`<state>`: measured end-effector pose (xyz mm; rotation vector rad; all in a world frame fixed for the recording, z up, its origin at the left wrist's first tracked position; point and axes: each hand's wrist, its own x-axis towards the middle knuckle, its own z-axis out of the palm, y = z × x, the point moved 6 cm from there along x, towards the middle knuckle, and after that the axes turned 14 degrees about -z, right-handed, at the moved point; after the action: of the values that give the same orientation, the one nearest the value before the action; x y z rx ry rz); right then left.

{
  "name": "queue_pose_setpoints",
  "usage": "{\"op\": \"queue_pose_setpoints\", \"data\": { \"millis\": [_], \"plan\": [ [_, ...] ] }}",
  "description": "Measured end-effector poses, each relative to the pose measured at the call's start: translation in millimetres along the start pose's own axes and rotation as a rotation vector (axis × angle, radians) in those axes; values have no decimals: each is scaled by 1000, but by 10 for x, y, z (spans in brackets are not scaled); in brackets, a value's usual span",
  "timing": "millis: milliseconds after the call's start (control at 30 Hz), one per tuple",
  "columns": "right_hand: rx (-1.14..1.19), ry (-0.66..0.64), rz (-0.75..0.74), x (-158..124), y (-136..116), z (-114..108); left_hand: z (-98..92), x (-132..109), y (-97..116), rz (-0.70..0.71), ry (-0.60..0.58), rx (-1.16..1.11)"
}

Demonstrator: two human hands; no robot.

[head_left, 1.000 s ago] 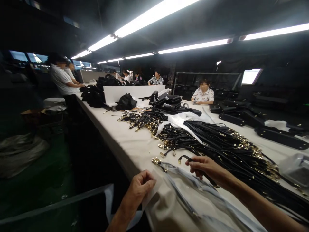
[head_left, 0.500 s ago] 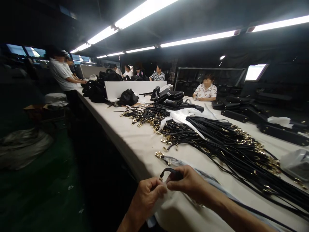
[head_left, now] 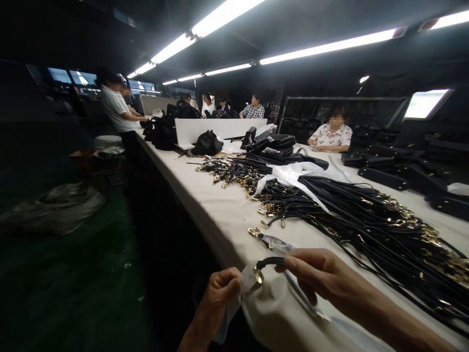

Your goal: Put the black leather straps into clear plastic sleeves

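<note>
At lower centre of the frame, the left hand [head_left: 219,298] pinches thin, translucent white film [head_left: 247,279] between finger and thumb; the right hand [head_left: 324,275] likewise clamps a narrow black strap [head_left: 271,261], whose gold metal clasp [head_left: 259,275], apparently touching the film, could tear it if tugged.

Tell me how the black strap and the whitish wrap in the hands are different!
The strap is black; the wrap is whitish and thin-looking. The strap is narrow, with a gold clasp at its end; the wrap looks wider and plain. The right hand holds the strap; the left hand pinches the wrap. Both are held near the table's edge.
</note>
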<state>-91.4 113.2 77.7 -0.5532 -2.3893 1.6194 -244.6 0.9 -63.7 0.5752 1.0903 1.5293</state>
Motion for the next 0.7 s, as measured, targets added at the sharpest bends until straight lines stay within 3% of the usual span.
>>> {"op": "queue_pose_setpoints", "data": {
  "millis": [233, 700],
  "plan": [
    [87, -115, 7, -222, -255, 116, -73, -31, -50, -11, 5, -28],
    [127, -206, 20, -247, -324, 340, -35, -93, -202, -24, -121, -223]
  ]
}}
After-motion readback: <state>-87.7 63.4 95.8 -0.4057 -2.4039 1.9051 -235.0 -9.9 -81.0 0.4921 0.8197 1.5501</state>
